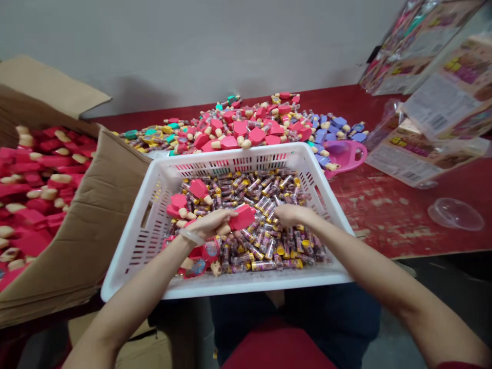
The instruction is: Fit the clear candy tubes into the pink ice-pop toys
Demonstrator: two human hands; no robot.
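The left hand (213,223) reaches into a white plastic basket (154,205) and grips a red ice-lolly-shaped toy (242,217) between fingers and thumb; the toy juts out to the right of the fingers, over the middle of the basket. A pale band (191,237) circles the left wrist. The right hand (289,214) lies just to the right of the toy, palm down with its fingers curled into the heap of small wrapped candy tubes (269,205) that fills the basket; whether it has pinched any one of them cannot be told. The two hands are close together, with the red toy between them. More red toys (188,200) lie in the left part of the basket, beside and under the left hand. To the left stands an open cardboard box (96,220) packed with the same red toys. Behind the basket, on the red table (384,205), is a spread pile of red, purple and green toys (253,128) mixed with tubes, with a pink plastic scoop (346,154) at its right edge. Further right lie printed packets (430,143) and a clear plastic lid (455,214).
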